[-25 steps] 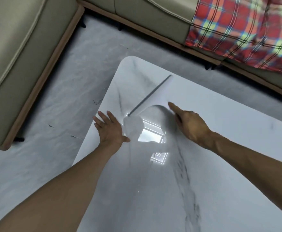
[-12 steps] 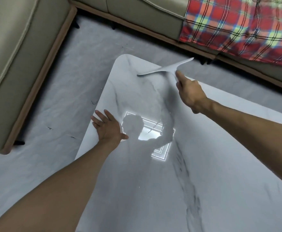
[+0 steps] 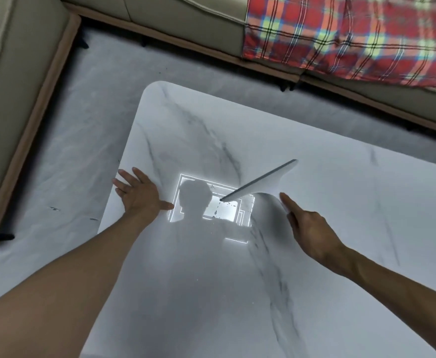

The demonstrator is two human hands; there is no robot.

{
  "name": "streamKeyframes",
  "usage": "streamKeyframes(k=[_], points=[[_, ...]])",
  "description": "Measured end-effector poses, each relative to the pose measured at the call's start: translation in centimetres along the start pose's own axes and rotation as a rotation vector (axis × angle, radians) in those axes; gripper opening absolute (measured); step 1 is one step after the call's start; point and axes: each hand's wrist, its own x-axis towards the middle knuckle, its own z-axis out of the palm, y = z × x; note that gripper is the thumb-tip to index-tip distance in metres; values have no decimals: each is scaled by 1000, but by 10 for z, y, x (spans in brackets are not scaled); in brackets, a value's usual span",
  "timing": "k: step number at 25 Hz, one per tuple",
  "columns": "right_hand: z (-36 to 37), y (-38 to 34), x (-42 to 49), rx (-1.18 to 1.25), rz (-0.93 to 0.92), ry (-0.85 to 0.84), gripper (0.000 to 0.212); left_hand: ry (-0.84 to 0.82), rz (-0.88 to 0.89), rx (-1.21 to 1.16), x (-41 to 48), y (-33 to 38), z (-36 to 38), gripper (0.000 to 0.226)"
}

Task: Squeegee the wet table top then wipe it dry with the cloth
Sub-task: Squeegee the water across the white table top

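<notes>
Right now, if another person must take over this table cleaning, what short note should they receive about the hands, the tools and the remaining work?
Left hand: open, flat on the table top near its left edge, bracing.
Right hand: holds the white squeegee, blade angled across the middle of the table, over the bright ceiling-light reflection.
A few droplets show by the blade's near end, so squeegeeing is under way, not finished.
Cloth: not in view; find it first.
Left: finish the squeegee strokes, then wipe the whole top dry.

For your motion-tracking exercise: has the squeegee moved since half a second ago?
Yes. The squeegee, held in the right hand, has come back from the table's far edge toward the person, over the bright reflection.
</notes>
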Motion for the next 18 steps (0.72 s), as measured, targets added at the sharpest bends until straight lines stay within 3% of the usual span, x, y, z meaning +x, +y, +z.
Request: streamKeyframes(k=[4, 8, 11, 14, 18], points=[[-23, -7, -9, 132, 18, 10, 46, 28, 3, -84, -12, -2, 0, 130], [-54, -64, 75, 297, 47, 171, 39, 113, 141, -139, -47, 1, 22, 90], [-50, -109, 123, 262, 63, 227, 33, 71, 147, -144, -64, 0, 33, 72], [-16, -116, 109, 239, -64, 211, 40, 31, 148, -152, -67, -2, 34, 69], [25, -63, 41, 105, -208, 104, 57, -102, 151, -72, -67, 1, 30, 78]])
